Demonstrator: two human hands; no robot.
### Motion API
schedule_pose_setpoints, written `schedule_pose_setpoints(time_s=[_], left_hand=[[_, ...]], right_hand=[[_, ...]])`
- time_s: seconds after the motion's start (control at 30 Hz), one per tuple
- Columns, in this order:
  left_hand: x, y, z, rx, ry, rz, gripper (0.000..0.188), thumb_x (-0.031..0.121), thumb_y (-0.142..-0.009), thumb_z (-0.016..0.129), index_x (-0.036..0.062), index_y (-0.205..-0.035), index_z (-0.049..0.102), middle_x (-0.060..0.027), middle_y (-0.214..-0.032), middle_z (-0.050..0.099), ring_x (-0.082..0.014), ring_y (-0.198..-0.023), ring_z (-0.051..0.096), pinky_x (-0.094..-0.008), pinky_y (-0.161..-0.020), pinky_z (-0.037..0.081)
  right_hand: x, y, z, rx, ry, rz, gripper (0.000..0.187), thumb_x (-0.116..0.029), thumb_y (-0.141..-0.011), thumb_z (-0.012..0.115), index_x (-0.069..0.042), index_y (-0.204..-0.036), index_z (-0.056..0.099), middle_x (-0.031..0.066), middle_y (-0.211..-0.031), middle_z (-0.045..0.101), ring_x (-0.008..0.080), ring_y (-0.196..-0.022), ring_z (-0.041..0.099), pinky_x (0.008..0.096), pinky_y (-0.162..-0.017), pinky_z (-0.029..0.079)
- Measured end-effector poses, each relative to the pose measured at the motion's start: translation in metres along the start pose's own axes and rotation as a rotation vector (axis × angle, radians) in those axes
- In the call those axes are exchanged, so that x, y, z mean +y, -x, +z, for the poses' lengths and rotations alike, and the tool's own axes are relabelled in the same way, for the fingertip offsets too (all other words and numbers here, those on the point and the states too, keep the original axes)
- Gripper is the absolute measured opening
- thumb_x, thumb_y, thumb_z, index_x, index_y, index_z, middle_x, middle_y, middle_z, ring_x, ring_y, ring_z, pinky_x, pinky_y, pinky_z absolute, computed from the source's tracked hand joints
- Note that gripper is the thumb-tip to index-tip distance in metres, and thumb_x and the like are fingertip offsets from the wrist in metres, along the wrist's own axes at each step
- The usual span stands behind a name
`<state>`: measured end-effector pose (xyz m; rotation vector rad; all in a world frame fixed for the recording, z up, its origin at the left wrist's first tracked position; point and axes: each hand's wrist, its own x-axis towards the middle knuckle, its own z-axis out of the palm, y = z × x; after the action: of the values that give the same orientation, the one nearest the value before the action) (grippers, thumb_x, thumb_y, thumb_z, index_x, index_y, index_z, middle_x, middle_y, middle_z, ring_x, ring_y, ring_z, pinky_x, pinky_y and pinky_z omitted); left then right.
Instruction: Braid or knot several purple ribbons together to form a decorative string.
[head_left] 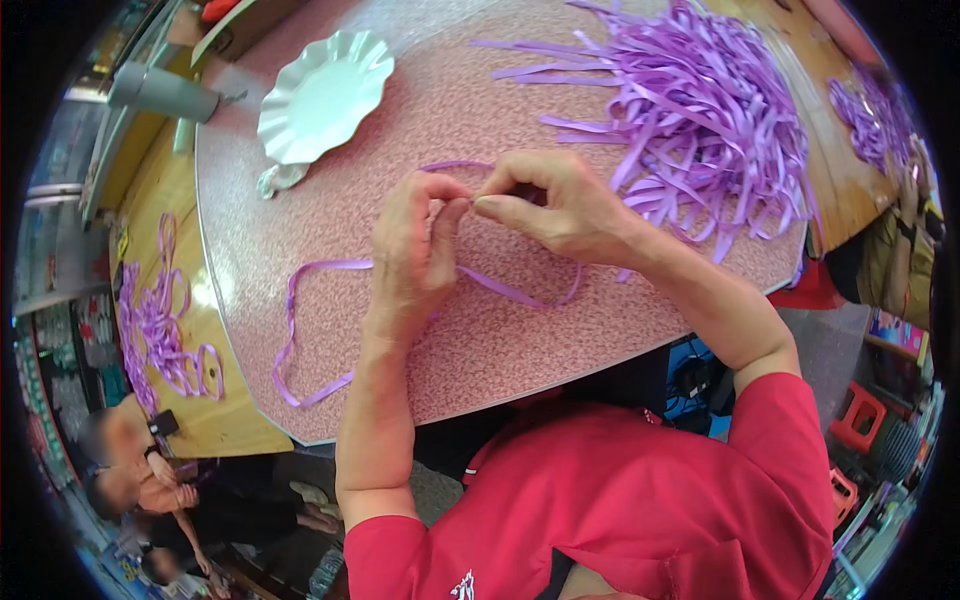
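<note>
My left hand (415, 240) and my right hand (560, 205) meet fingertip to fingertip over the pink speckled table (500, 360). Thumb and forefinger of each are pinched on a narrow purple ribbon (500, 290); the exact bit between the fingertips is too small to make out. The ribbon curves in loose loops on the table around and under both hands, its largest loop lying left of my left forearm. Beyond my right hand lies a big heap of purple ribbons (700, 120), several loose ends pointing left.
A white dish with a wavy rim (325, 100) stands at the far left, a crumpled white scrap (282, 179) beside it. Behind it is a grey bottle (165, 92). More purple ribbons (160, 320) lie on the wooden surface at left. People sit at lower left; another person (900, 240) is at right.
</note>
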<state>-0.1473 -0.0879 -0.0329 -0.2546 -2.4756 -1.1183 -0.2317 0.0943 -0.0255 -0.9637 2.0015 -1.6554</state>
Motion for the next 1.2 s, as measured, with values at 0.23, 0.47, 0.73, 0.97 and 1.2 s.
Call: schedule_pose_setpoints(time_s=[0.23,0.47,0.73,0.97,1.2], left_hand=[[0.006,-0.004,-0.021,-0.173,0.310,-0.152,0.014,0.015,-0.098,0.061,0.0027,-0.104,0.058,-0.0074,-0.102,0.064,-0.0141,-0.087,0.058,-0.0295,-0.075,0.048],[0.052,-0.033,-0.011,-0.178,0.786,-0.002,0.041,0.030,-0.105,0.049,0.0048,-0.138,0.045,-0.0145,-0.139,0.047,-0.0217,-0.120,0.052,-0.0378,-0.104,0.040],[0.087,-0.052,-0.012,-0.153,0.827,-0.085,0.032,0.022,-0.094,0.068,0.0064,-0.121,0.066,-0.0052,-0.111,0.070,-0.0122,-0.105,0.062,-0.0280,-0.092,0.049],[0.047,-0.020,-0.045,-0.253,0.681,-0.265,0.026,0.021,-0.093,0.070,0.0038,-0.112,0.068,-0.0027,-0.096,0.069,-0.0100,-0.090,0.062,-0.0251,-0.084,0.049],[-0.006,0.028,-0.083,-0.193,0.453,-0.452,0.020,0.019,-0.095,0.067,0.0023,-0.106,0.068,0.0004,-0.092,0.065,-0.0081,-0.088,0.059,-0.0228,-0.081,0.046]], right_hand=[[-0.024,0.000,-0.018,-0.130,0.027,-0.086,0.016,-0.015,-0.094,0.069,0.001,-0.094,0.068,0.0013,-0.077,0.063,0.0068,-0.071,0.054,0.0261,-0.060,0.042],[-0.113,-0.007,-0.040,-0.139,-0.250,-0.224,0.019,-0.017,-0.094,0.068,0.000,-0.102,0.070,0.0043,-0.087,0.070,0.0094,-0.078,0.065,0.0245,-0.073,0.054],[-0.186,0.012,-0.131,0.348,-0.358,-0.382,0.014,-0.021,-0.096,0.066,-0.009,-0.103,0.070,0.0034,-0.093,0.070,0.0067,-0.075,0.062,0.0210,-0.061,0.048],[-0.088,0.061,-0.204,0.555,-0.578,-0.214,0.020,-0.014,-0.097,0.063,-0.002,-0.112,0.067,0.0085,-0.096,0.071,0.0160,-0.086,0.070,0.0298,-0.082,0.059],[-0.025,0.095,-0.265,0.791,-0.476,-0.171,0.021,-0.012,-0.098,0.061,0.004,-0.112,0.064,0.0136,-0.101,0.069,0.0218,-0.093,0.069,0.0319,-0.088,0.058]])
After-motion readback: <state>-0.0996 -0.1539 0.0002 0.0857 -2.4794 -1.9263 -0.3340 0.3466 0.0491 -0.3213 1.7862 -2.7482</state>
